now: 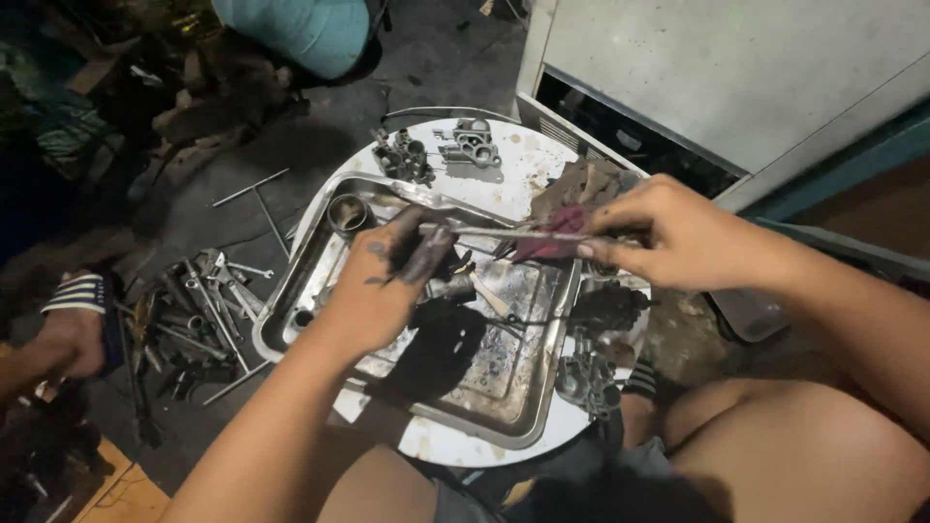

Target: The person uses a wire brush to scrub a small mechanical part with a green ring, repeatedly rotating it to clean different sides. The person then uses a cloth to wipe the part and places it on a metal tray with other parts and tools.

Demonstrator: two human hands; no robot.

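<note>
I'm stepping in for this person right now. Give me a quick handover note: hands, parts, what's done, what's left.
Left hand: greasy, pinching one end of a thin metal rod over the steel tray.
Right hand: holds the rod's other end with a reddish rag.
Engine parts lie on the round white board; wrenches on the floor to the left.
Done: parts taken apart and laid out.
Left: rod wiping unfinished, by the look of it.

Harsh light from above brightens the round white bench [504,165] and metal tray [504,397], which throws glare off its rim. The left hand [383,281] casts a dark shadow into the tray. The floor [320,126] at left lies dim and murky, edges slightly curved.
</note>
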